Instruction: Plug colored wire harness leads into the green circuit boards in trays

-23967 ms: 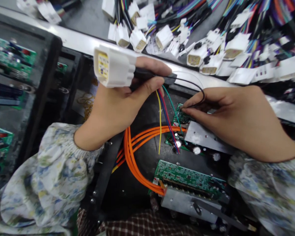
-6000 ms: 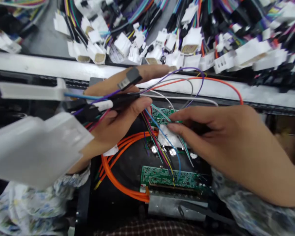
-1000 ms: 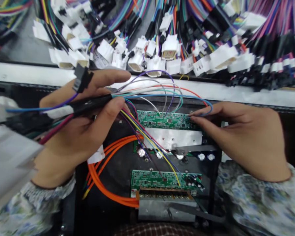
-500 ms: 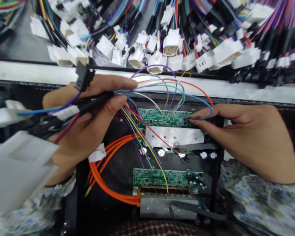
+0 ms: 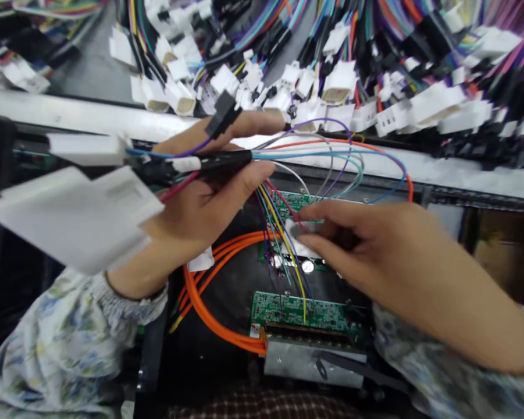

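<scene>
Left hand (image 5: 200, 215) — we grasp the wire harness (image 5: 227, 160) by its black sleeve, white connector (image 5: 74, 215) to the left | Right hand (image 5: 388, 250) — we pinch the red wire (image 5: 283, 201) over the upper circuit board (image 5: 288, 203) | Yellow wire (image 5: 293, 250) hangs over the lower circuit board (image 5: 300, 311); orange cables (image 5: 207, 314) curve beside it; more harnesses (image 5: 340, 81) lie beyond the metal rail (image 5: 91, 110)

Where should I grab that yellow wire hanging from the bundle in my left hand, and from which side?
I'd pinch the yellow wire near its lower end, coming from the right with your right hand. Up by your left hand it crowds against other wires; its lowest stretch hangs apart from them, in front of the lower green circuit board.
</scene>
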### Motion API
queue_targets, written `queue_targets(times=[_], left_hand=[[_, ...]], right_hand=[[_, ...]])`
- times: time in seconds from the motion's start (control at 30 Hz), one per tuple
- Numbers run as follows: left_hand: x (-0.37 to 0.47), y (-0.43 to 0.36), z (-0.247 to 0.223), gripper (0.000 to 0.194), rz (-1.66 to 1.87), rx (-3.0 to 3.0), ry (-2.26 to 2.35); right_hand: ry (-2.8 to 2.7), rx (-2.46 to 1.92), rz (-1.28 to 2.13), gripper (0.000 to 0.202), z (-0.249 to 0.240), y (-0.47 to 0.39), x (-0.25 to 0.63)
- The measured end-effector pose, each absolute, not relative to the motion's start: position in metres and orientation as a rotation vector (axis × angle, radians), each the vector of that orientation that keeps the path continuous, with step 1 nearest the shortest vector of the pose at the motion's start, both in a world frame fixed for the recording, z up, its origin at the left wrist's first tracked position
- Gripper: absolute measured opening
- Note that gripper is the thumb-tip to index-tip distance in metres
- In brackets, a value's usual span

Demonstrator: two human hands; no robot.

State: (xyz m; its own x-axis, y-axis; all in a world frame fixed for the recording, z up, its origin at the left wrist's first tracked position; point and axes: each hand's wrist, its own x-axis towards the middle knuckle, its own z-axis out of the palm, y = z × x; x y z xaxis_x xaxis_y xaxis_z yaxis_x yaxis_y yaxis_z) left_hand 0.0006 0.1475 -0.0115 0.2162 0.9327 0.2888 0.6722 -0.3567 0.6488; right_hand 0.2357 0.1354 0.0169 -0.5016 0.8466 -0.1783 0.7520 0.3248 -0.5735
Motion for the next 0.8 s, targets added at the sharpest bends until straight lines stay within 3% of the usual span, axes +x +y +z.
queue_targets(times=[0.1,0.3,0.47,0.8], left_hand=[[0.000,0.145,-0.008,0.029,0.923,2.067,1.555],[0.003,0.137,0.000,0.028,0.758,2.106,1.780],[-0.001,0.145,-0.016,0.016,0.889,1.969,1.502],[-0.005,0.148,-0.025,0.017,0.955,1.740,1.318]], right_hand=[[-2.446,-1.241,1.200,0.012,0.015,0.148,0.221],[-2.184,-1.656,0.654,0.006,-0.005,0.155,0.206],[-2.223,-1.652,0.637,0.008,-0.015,0.153,0.198],[-2.264,-1.611,0.614,0.008,-0.014,0.150,0.199]])
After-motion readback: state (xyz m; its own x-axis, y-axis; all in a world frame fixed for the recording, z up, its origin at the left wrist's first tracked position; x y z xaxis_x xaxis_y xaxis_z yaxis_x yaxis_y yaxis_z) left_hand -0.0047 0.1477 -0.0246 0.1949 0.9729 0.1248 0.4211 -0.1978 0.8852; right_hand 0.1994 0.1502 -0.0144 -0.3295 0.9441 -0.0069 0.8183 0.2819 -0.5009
